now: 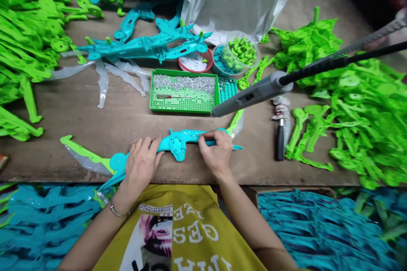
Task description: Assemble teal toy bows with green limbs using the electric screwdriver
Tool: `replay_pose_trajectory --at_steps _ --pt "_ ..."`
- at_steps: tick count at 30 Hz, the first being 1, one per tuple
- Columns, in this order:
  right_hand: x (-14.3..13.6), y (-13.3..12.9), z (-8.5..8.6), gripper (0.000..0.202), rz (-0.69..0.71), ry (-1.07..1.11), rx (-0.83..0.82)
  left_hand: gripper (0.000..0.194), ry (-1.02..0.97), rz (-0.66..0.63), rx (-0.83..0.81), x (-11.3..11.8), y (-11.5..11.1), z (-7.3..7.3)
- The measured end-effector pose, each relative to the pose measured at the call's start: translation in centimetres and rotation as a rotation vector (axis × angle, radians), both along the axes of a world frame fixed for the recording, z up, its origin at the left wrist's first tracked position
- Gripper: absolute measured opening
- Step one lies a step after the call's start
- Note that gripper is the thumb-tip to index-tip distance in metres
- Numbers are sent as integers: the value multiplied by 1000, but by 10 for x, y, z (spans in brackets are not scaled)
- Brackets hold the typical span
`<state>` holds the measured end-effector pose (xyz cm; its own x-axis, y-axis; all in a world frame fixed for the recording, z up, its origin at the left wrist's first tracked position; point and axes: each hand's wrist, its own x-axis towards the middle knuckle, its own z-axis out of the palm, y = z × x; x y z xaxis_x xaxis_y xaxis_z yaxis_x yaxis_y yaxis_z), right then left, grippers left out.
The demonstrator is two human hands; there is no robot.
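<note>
A teal plastic toy bow (177, 144) with green arms and clear plastic strips lies across the near side of the table. My left hand (142, 159) is wrapped round its left half, beside a round teal disc. Over its right half, my right hand (218, 150) has thumb and fingertips pinched together at the teal surface. Whatever sits in that pinch is too small or hidden to make out. Above this hand hangs a grey electric screwdriver (251, 93), its tip beside a green tray (184, 109) of small silvery screws.
A red-handled screwdriver (163, 96) lies in the tray. Behind are a red basket (208, 65) of white pieces and a clear tub (257, 57) of green parts. Green piles (32, 29) flank the table. A black-handled tool (280, 142) lies right; teal parts (311, 228) fill a box below.
</note>
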<state>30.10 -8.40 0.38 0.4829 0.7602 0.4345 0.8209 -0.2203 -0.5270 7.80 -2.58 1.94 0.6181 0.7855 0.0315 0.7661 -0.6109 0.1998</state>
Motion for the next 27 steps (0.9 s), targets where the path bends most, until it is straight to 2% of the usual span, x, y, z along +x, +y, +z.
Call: replay_pose_trajectory --at_steps 4,7,8,10,12,13,19,23,27 --pt "4 -1 0 17 94 -121 -32 37 14 -10 -10 0 1 -1" --pt "19 -10 4 10 280 -100 -75 35 67 -32 23 1 1 -1" --pt "26 -15 7 13 346 -84 -91 34 83 -47 39 1 2 1" --pt "41 -27 15 35 430 -94 -120 35 110 -84 76 0 5 7" --pt "54 -39 24 48 424 -166 -116 37 146 -134 118 -2 10 18" --pt "60 -43 28 48 406 -206 -102 37 169 -163 134 -4 14 24" --pt "69 -45 49 17 368 -257 -83 29 266 -303 91 -12 40 60" --pt "67 -41 58 12 385 -270 -44 24 295 -302 19 -12 46 79" --pt "64 -38 68 7 415 -361 9 23 363 -228 0 -13 43 91"
